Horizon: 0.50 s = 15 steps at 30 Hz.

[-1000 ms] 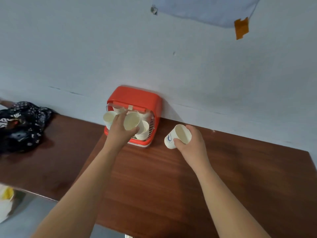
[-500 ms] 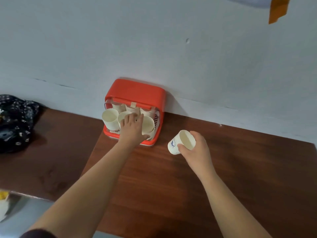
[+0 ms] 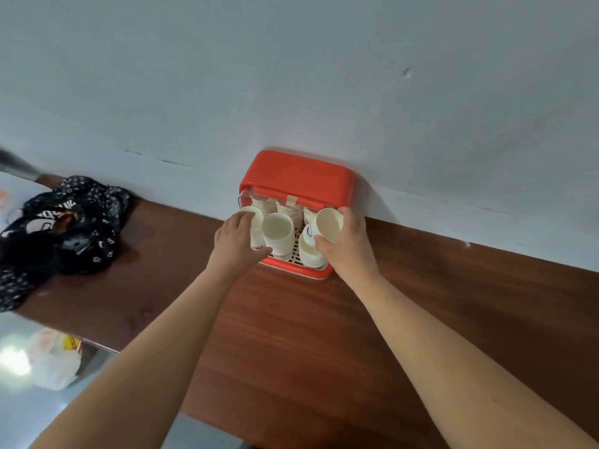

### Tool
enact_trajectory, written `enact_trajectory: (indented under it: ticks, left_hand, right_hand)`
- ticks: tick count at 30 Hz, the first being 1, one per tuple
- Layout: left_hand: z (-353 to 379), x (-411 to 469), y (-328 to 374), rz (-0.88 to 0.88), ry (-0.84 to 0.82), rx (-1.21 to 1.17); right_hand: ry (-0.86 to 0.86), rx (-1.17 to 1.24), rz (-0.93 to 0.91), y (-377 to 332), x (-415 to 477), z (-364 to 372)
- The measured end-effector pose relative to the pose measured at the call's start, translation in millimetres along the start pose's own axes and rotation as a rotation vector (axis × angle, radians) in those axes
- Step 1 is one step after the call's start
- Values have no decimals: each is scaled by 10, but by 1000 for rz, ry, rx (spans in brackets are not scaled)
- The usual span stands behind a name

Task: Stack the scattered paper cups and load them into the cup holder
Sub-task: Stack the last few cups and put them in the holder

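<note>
One white paper cup point(image 3: 329, 223) is in my right hand point(image 3: 348, 244), my fingers and thumb wrapped round its side, its open mouth tipped toward me. Half a second ago I was holding it out over the bare wood to the right of the red plastic cup holder point(image 3: 298, 176). Now it hangs just above the right front stack point(image 3: 309, 256) inside that holder, close to the stack's top cup, though I cannot tell whether the two touch. My left hand point(image 3: 240, 241) has shifted too: it was on the middle front stack point(image 3: 278, 233), and now it lies against the left front stack point(image 3: 256, 218). Its fingers are loosely curved along that stack's side and the thumb reaches toward the holder's front lip. Whether they really clasp the stack or only lean on it, I cannot tell.

The holder stands at the far edge of the brown wooden table point(image 3: 324, 351), backed against the pale wall point(image 3: 291, 76), with its lid raised.

Counting: one holder, three front stacks of cups, and three more stacks behind them, partly hidden under the lid. One loose cup is in my grasp. One black patterned cloth point(image 3: 64, 228) lies heaped at the table's left edge. One white plastic bag point(image 3: 55, 361) sits below that edge, blurred.
</note>
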<state>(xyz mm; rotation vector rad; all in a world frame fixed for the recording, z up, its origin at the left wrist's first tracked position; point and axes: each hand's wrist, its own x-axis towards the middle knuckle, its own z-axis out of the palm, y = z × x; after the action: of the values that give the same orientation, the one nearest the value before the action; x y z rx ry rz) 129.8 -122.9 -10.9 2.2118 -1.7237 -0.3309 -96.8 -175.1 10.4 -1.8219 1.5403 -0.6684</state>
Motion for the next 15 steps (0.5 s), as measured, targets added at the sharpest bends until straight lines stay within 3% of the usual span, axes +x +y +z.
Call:
enact_trajectory:
  ticks: [7, 15]
  left_hand:
    - [106, 335, -306, 175, -67, 28]
    - [199, 600, -470, 394, -148, 30]
  right_hand:
    - [-73, -313, -30, 122, 71, 473]
    - [-53, -220, 91, 199, 31, 771]
